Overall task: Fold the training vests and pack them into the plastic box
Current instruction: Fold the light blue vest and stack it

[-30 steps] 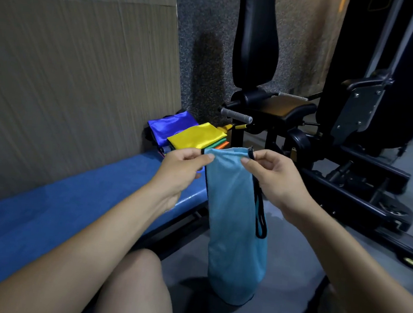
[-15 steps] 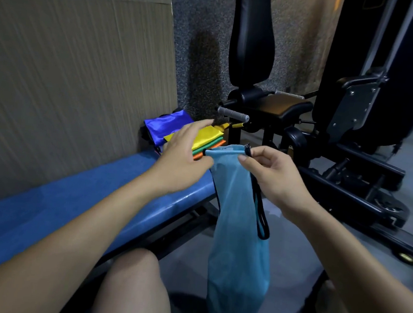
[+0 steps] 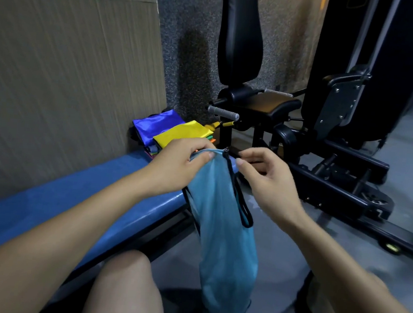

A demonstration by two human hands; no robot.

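Fabric this thin looks light, limp and slippery. The light-blue vest [image 3: 222, 222] hangs off the bench [image 3: 66, 209] edge, pinched at its top hem by the left hand [image 3: 182, 164]; right hand [image 3: 266, 176] fingers hover half-curled, seemingly empty. Best gripped at both hem corners.

A gym: a black weight machine [image 3: 327, 132] (padded seat, backrest) stands beside a blue padded bench [image 3: 76, 202].

We see a light blue vest [image 3: 221, 232] with black trim, and folded vests in royal blue [image 3: 154, 124] and yellow [image 3: 181, 135]. The counter [image 3: 71, 202] is blue, the gym machine [image 3: 328, 122] black, the floor [image 3: 279, 250] grey.
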